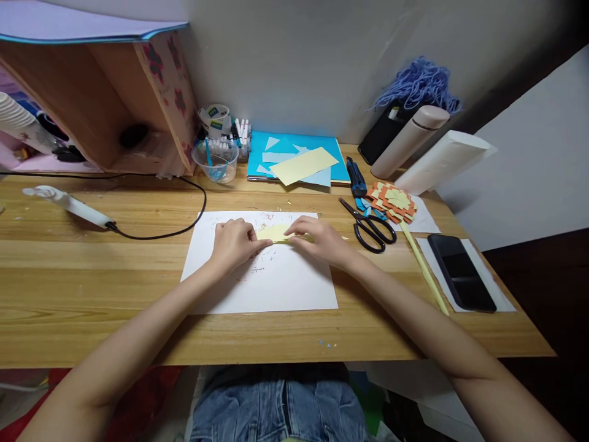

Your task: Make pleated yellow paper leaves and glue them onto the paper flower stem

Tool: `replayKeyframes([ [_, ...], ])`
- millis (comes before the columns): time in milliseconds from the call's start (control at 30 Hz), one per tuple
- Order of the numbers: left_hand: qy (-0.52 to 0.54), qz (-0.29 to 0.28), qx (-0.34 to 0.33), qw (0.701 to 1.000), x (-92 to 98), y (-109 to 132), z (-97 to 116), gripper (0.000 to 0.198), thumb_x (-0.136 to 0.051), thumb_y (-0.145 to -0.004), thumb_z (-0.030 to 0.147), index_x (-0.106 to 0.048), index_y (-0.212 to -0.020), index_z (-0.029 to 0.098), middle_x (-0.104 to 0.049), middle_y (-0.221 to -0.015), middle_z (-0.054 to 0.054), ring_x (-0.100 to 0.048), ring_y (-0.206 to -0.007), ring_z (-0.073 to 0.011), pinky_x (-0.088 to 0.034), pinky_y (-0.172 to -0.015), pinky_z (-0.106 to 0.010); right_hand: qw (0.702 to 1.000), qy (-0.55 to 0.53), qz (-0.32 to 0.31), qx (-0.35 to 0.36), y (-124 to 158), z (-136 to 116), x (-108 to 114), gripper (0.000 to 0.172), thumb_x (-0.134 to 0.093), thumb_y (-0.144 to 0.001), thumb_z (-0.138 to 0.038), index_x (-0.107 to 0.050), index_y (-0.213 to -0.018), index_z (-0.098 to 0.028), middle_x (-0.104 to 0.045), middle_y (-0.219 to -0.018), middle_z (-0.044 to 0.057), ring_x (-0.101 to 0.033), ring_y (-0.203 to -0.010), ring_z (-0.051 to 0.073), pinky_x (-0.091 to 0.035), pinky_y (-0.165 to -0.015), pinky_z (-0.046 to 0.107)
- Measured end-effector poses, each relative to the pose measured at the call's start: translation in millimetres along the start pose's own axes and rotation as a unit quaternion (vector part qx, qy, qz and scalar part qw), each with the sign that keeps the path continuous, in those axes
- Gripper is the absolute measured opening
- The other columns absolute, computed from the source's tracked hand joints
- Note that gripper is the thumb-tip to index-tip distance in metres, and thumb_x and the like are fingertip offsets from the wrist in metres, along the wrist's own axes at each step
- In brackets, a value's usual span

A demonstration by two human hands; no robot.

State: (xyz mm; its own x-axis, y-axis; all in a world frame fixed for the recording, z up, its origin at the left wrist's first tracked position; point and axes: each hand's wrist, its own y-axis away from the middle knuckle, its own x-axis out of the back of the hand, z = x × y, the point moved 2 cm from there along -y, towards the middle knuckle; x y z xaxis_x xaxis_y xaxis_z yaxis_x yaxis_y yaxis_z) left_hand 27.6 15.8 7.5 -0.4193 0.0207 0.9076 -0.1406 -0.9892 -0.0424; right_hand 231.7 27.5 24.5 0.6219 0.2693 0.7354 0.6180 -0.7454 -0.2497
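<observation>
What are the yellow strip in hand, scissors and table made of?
Strip: likely paper; matte, thin-edged.
Scissors: dark blades, probably metal; smooth black handles look like plastic.
Table: wood or wood-look laminate; visible grain, slight sheen.

Looked like a home craft corner: wooden desk (101, 307) against a plain wall (285, 67), set with scissors (360, 217), box cutter (356, 177), markers (243, 130) and blue yarn (419, 85); thermos flask (408, 143) and smartphone (461, 274) lent a domestic note.

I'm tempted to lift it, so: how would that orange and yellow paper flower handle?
The paper flower is probably light, being built from thin pieces. Its wide head on a slim stem may make it droop or tip. The overlapping petals would likely bend.
</observation>
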Motion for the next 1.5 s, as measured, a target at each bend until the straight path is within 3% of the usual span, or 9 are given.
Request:
replayKeyframes([
  [167, 0.004, 0.008, -0.004, 1.0, 1.0, 2, 2, 0.045, -0.059, -0.071, 0.059, -0.053, -0.054, 0.018, -0.061, -0.068, -0.004, -0.053, -0.071, -0.021, -0.03, -0.07, -0.036, 0.998, 0.026, 0.024, 0.055, 5, 8, -28, 0.013, -0.053, -0.087, -0.018, -0.065, -0.087, -0.02, -0.063, -0.085, 0.005, -0.056, -0.084, 0.018, -0.046, -0.075, 0.033],
  [500, -0.005, -0.092, -0.009, 0.996, 16.4, -2, -18, 0.029, -0.063, -0.072, 0.046, -0.062, -0.059, 0.02, -0.065, -0.069, -0.002, -0.054, -0.065, -0.0182, -0.031, -0.068, -0.033, 0.995, 0.041, 0.046, 0.074, 10, 12, -32, 0.016, -0.05, -0.088, -0.02, -0.065, -0.088, -0.019, -0.063, -0.085, 0.006, -0.055, -0.082, 0.018, -0.046, -0.073, 0.033],
  [900, -0.053, -0.178, -0.155, 0.97, 36.6, -2, -30, 0.024, -0.053, -0.081, 0.04, -0.061, -0.076, 0.018, -0.061, -0.081, -0.004, -0.054, -0.078, -0.0194, -0.034, -0.069, -0.03, 0.994, 0.034, 0.058, 0.082, 11, 13, -32, 0.013, -0.052, -0.087, -0.018, -0.065, -0.087, -0.018, -0.063, -0.083, 0.007, -0.055, -0.08, 0.018, -0.047, -0.072, 0.033],
  [1233, -0.088, -0.168, -0.177, 0.966, 36.4, -2, -31, 0.02, -0.039, -0.087, 0.027, -0.056, -0.081, 0.017, -0.062, -0.081, -0.006, -0.051, -0.073, -0.0195, -0.033, -0.064, -0.029, 0.994, 0.035, 0.059, 0.083, 11, 14, -32, 0.013, -0.052, -0.087, -0.018, -0.065, -0.087, -0.019, -0.063, -0.083, 0.006, -0.056, -0.08, 0.018, -0.047, -0.072, 0.033],
  [1367, -0.058, -0.163, -0.161, 0.972, 38.1, -3, -30, 0.019, -0.044, -0.086, 0.03, -0.058, -0.081, 0.018, -0.063, -0.08, -0.004, -0.053, -0.072, -0.0182, -0.032, -0.06, -0.027, 0.994, 0.039, 0.059, 0.083, 11, 14, -32, 0.013, -0.052, -0.087, -0.018, -0.065, -0.088, -0.019, -0.063, -0.083, 0.006, -0.055, -0.08, 0.018, -0.047, -0.072, 0.033],
  [1500, -0.032, -0.16, -0.182, 0.97, 37.4, -2, -26, 0.029, -0.062, -0.074, 0.045, -0.059, -0.083, 0.018, -0.063, -0.082, -0.003, -0.054, -0.073, -0.0175, -0.031, -0.059, -0.025, 0.994, 0.043, 0.056, 0.082, 11, 13, -32, 0.013, -0.052, -0.087, -0.018, -0.065, -0.087, -0.019, -0.063, -0.083, 0.006, -0.055, -0.08, 0.018, -0.047, -0.071, 0.033],
])
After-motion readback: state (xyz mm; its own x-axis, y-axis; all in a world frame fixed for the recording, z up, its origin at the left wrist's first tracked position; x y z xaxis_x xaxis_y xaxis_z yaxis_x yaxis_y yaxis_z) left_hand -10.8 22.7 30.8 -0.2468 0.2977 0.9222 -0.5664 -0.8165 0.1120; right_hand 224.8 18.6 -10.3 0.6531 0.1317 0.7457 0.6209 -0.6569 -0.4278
